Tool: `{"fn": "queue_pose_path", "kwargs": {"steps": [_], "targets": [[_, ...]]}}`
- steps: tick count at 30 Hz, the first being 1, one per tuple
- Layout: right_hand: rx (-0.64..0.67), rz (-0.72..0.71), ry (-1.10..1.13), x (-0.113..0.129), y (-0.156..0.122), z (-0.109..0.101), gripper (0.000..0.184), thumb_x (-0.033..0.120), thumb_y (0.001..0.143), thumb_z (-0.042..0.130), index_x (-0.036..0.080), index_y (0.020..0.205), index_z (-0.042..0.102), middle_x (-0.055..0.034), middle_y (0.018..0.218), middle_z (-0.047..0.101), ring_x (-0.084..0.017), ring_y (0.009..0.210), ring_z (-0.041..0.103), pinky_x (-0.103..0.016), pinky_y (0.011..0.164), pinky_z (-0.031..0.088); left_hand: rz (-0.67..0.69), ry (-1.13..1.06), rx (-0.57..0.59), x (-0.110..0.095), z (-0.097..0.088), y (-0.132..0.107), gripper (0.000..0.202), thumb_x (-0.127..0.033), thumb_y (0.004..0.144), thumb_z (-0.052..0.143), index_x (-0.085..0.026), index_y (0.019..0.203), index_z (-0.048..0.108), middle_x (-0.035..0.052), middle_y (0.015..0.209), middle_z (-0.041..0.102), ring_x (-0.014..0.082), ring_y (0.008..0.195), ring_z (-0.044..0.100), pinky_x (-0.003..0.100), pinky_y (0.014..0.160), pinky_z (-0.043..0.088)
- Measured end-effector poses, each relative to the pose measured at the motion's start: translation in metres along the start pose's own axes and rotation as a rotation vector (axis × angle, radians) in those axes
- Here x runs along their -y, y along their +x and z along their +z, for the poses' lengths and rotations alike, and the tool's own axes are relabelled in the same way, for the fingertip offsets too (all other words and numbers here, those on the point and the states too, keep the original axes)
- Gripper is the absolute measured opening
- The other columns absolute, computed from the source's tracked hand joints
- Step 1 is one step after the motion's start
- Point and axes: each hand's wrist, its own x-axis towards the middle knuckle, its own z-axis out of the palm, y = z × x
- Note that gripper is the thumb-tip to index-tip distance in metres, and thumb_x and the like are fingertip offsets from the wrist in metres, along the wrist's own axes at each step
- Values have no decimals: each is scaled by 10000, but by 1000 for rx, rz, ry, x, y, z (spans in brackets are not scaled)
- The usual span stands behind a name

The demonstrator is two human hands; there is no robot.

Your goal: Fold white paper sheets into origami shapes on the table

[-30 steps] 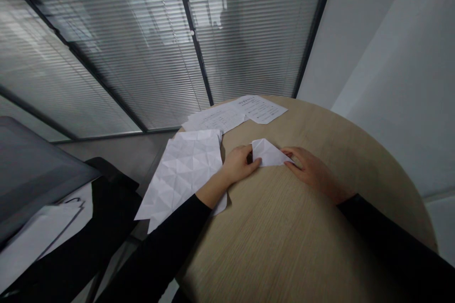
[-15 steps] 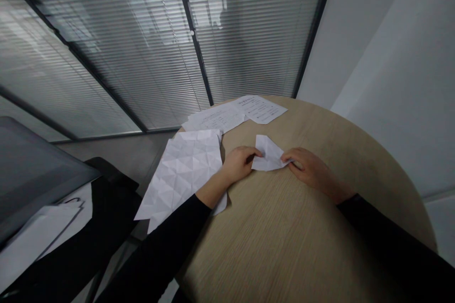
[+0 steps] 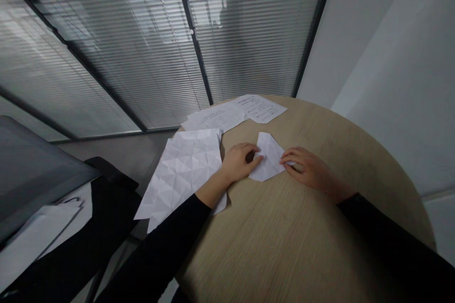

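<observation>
A small folded sheet of white paper (image 3: 268,158) lies on the table between my two hands, a pointed flap toward the far side. My left hand (image 3: 240,161) is curled at its left edge, with thumb and fingertips pressed onto the paper and a small gap behind them. At the right corner, my right hand (image 3: 305,165) pinches the paper between thumb and fingers. Just left of my left hand, a larger stack of creased white paper (image 3: 188,165) shows a pattern of triangular folds; my left forearm passes over its near right part.
Printed sheets (image 3: 261,108) lie at the far edge of the round wooden table (image 3: 302,246). To the left stands a dark chair (image 3: 113,173) with loose papers (image 3: 46,227) and a grey item on it. Glass panels with blinds (image 3: 249,33) and a white wall (image 3: 398,57) border the table.
The folded paper has turned slightly, and its near edge lies closer to me and flatter. My left thumb has moved onto the paper's surface. The right hand stays at the right corner.
</observation>
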Motion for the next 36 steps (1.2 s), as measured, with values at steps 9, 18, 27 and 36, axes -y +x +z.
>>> {"fn": "queue_pose_path", "kwargs": {"steps": [9, 18, 27, 36], "targets": [[37, -1, 95, 10, 0, -4, 167, 203, 1112, 699, 320, 1136, 815, -37, 1102, 881, -281, 1046, 842, -467, 935, 666, -37, 84, 41, -1, 1, -3, 595, -533, 953, 958, -212, 1421, 780, 137, 1436, 834, 365, 1343, 780, 575, 1235, 576], [-19, -28, 156, 11, 1, -1, 272, 140, 1093, 646, 330, 1160, 829, -28, 1083, 880, -265, 1007, 837, -447, 919, 666, 16, 78, 97, -1, 3, -3, 602, -554, 1038, 885, -209, 1513, 748, 149, 1516, 812, 368, 1419, 759, 579, 1280, 557], [-46, 132, -161, -19, -6, 12, 578, 415, 1083, 733, 262, 1635, 655, -186, 1671, 698, -418, 1567, 653, -683, 1304, 537, 110, 14, 165, 8, 6, -3, 608, -494, 1109, 795, -249, 1652, 669, 150, 1562, 788, 355, 1429, 757, 598, 1272, 561], [56, 161, -266, -10, -8, 7, 589, 433, 1080, 697, 264, 1636, 597, -195, 1524, 768, -450, 1450, 711, -773, 1331, 415, 128, -26, 135, 4, 3, -3, 551, -477, 1088, 820, -260, 1581, 700, 130, 1552, 788, 353, 1444, 734, 590, 1276, 543]]}}
